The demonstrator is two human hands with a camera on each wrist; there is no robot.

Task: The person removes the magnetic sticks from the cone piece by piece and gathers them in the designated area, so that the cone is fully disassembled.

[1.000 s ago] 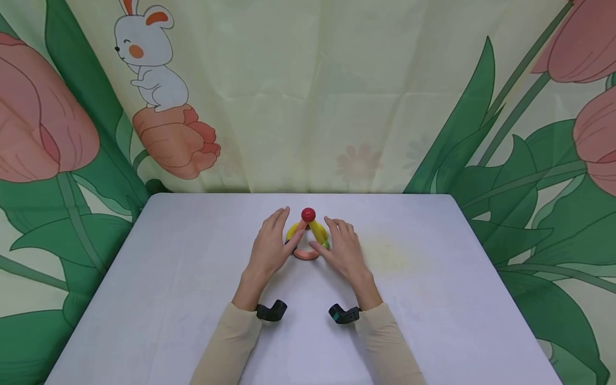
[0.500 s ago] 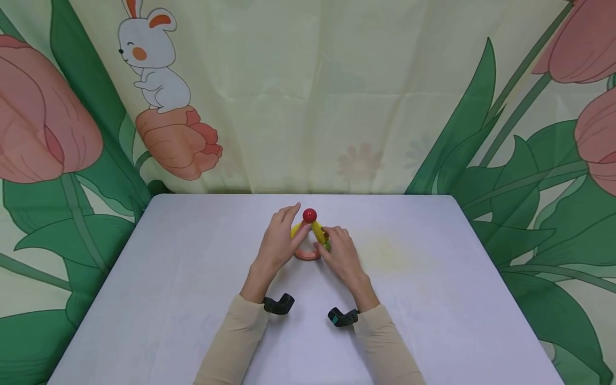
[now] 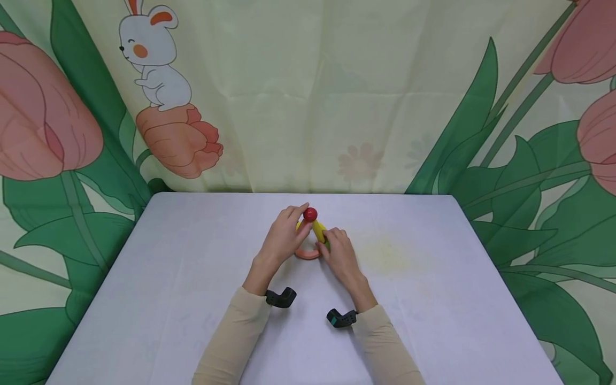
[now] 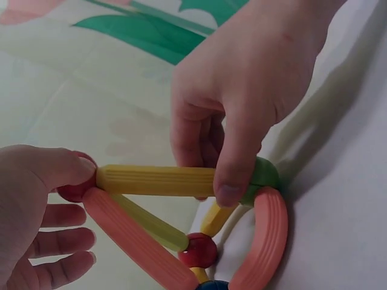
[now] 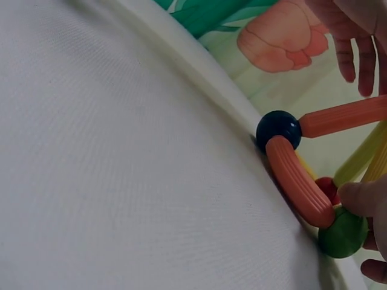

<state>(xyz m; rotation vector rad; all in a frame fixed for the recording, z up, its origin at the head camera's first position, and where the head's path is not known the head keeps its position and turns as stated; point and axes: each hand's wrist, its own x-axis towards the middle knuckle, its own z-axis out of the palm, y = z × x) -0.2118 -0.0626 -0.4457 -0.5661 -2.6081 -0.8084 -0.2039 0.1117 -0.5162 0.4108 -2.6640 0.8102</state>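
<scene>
A pyramid-like frame of magnetic sticks and balls stands on the table, topped by a red ball (image 3: 310,214). My left hand (image 3: 281,238) pinches that ball, its thumb pressing the near side; the left wrist view shows its other fingers spread below. With thumb and fingers, my right hand (image 3: 341,256) grips the lower end of a straight yellow stick (image 4: 157,180), right beside a green ball (image 5: 343,234). A straight orange stick (image 4: 136,235) and a yellow-green stick (image 4: 154,223) also slope from the top. At the base are a curved orange stick (image 5: 299,181), a dark blue ball (image 5: 278,130) and another red ball (image 4: 201,251).
The white-covered table (image 3: 144,299) ends at a printed curtain (image 3: 289,107) just behind the frame. Black wrist cameras sit on both wrists, a left one (image 3: 281,298) and a right one (image 3: 341,318).
My left hand has moved right and inward, from beside the frame onto the top red ball. My right hand has closed its fingers on the yellow stick near the green ball.
</scene>
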